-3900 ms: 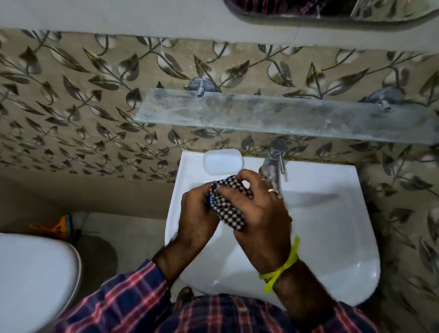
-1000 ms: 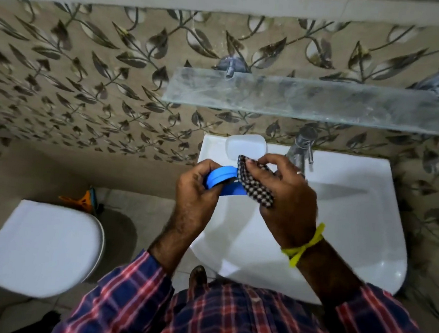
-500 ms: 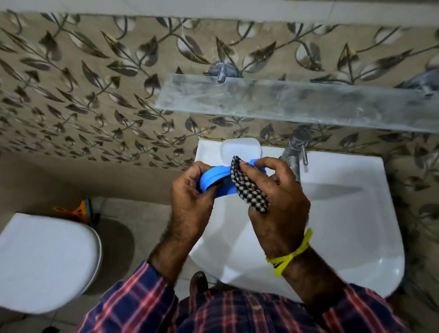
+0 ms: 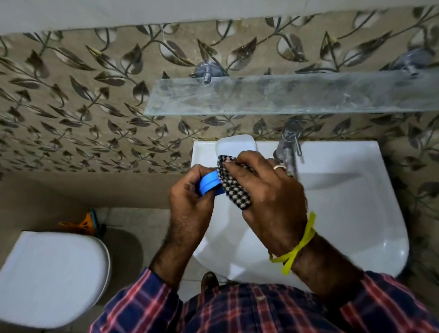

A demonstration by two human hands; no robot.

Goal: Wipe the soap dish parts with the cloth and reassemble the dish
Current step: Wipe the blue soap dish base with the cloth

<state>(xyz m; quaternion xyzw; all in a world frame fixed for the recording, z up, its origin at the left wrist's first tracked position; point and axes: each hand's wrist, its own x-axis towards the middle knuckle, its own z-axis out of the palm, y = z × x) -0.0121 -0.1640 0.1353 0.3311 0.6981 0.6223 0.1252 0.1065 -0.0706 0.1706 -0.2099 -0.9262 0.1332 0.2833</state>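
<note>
**Blue dish part held over the basin edge**

The left hand (image 4: 190, 190) pinches the blue dish part (image 4: 208, 183) by one end, fingers curled tight around it. The right hand (image 4: 268, 193) presses the checked cloth (image 4: 234, 187) against its other end, fingers closed on the fabric. A hard rub could twist the part loose and drop it into the sink (image 4: 340, 200) or onto the floor. The white dish part (image 4: 237, 143) rests on the sink's back rim. The tap (image 4: 288, 147) crowds the right knuckles; open room lies toward the body.
</note>
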